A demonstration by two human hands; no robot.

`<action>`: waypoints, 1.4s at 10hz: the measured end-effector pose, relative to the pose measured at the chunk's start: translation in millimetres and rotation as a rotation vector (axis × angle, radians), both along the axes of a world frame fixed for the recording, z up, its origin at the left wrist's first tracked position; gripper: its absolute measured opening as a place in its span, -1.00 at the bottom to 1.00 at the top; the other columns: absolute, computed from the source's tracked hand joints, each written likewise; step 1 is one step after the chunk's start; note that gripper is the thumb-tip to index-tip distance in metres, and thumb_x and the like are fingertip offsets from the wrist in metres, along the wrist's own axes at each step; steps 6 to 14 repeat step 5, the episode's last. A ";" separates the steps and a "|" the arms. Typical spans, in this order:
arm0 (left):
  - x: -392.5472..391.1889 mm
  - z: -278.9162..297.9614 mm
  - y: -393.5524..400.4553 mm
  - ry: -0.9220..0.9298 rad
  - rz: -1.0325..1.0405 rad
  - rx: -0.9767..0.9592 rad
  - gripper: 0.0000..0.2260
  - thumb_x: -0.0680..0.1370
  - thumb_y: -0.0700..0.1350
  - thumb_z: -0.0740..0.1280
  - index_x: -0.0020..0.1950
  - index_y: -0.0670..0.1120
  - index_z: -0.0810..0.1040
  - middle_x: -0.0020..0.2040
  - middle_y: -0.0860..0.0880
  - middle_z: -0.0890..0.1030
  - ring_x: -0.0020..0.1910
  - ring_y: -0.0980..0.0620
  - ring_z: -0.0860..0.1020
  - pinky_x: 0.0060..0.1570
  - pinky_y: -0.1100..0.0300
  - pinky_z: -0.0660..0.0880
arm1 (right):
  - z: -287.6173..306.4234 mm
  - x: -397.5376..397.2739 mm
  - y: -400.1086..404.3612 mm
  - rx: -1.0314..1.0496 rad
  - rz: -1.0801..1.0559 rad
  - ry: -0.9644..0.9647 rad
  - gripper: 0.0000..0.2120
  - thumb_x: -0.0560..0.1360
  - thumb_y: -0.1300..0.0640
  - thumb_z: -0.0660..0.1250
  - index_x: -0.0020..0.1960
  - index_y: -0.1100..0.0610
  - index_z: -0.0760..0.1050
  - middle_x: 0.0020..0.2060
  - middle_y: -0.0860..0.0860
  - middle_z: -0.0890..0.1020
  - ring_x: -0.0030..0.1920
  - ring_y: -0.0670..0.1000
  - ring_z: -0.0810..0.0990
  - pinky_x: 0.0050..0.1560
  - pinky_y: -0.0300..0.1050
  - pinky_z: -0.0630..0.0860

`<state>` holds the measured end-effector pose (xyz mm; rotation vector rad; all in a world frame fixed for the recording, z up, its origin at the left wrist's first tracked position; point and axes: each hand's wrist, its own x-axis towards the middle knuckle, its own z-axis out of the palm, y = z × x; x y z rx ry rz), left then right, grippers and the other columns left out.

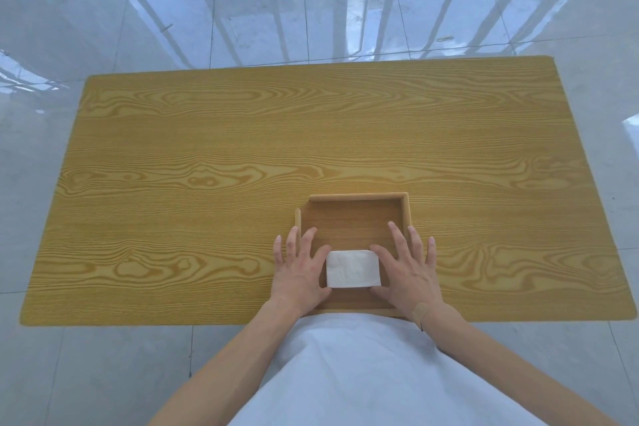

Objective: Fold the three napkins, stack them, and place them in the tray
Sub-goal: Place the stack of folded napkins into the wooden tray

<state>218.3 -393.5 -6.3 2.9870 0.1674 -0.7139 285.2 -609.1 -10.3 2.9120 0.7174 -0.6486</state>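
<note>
A white stack of folded napkins point(352, 268) lies inside the square wooden tray point(403, 209), in its near half. My left hand point(299, 268) rests at the stack's left side, fingers spread, thumb and index finger touching its edges. My right hand point(406, 268) mirrors it on the right side, fingers spread, thumb and index finger against the stack. How many napkins the stack holds cannot be told from above.
The tray sits near the front edge of a yellow wood-grain table point(242, 156). A glossy tiled floor point(103, 10) surrounds the table. My white garment point(363, 373) fills the bottom of the view.
</note>
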 end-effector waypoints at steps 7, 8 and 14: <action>-1.6 -0.7 1.4 -0.008 0.015 -0.048 -0.24 0.33 0.30 0.41 0.44 0.19 0.16 0.57 -0.04 -0.08 0.53 -0.22 -0.26 0.44 -0.26 -0.32 | 6.1 3.5 0.8 0.029 -0.015 0.087 -0.15 0.28 -0.39 0.40 0.47 -0.26 0.15 0.60 0.00 -0.15 0.55 0.23 -0.29 0.47 0.38 -0.27; -1.6 -0.7 1.4 -0.008 0.015 -0.048 -0.24 0.33 0.30 0.41 0.44 0.19 0.16 0.57 -0.04 -0.08 0.53 -0.22 -0.26 0.44 -0.26 -0.32 | 6.1 3.5 0.8 0.029 -0.015 0.087 -0.15 0.28 -0.39 0.40 0.47 -0.26 0.15 0.60 0.00 -0.15 0.55 0.23 -0.29 0.47 0.38 -0.27; -1.6 -0.7 1.4 -0.008 0.015 -0.048 -0.24 0.33 0.30 0.41 0.44 0.19 0.16 0.57 -0.04 -0.08 0.53 -0.22 -0.26 0.44 -0.26 -0.32 | 6.1 3.5 0.8 0.029 -0.015 0.087 -0.15 0.28 -0.39 0.40 0.47 -0.26 0.15 0.60 0.00 -0.15 0.55 0.23 -0.29 0.47 0.38 -0.27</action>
